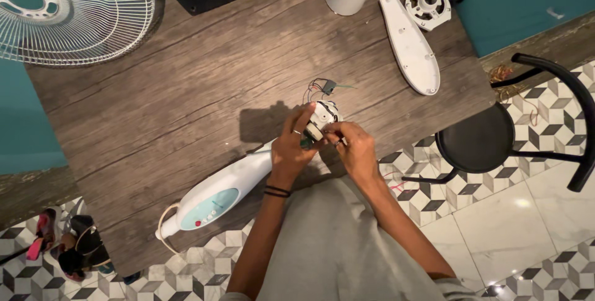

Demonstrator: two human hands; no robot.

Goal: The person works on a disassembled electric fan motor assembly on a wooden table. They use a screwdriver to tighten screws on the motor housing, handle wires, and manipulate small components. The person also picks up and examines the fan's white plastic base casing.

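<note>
At the near edge of the wooden desk [186,103], seen from the head camera, a white motor unit [323,117] with loose wires [319,85] is clamped by the left hand [291,149]. The right hand [354,146] is pinched shut on its side. A white-and-teal fan body [217,199] lies just below; a white cover [409,44] rests well apart.

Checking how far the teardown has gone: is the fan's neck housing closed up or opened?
Opened. The long white cover lies apart on the table, and loose wires spill from the head.
</note>
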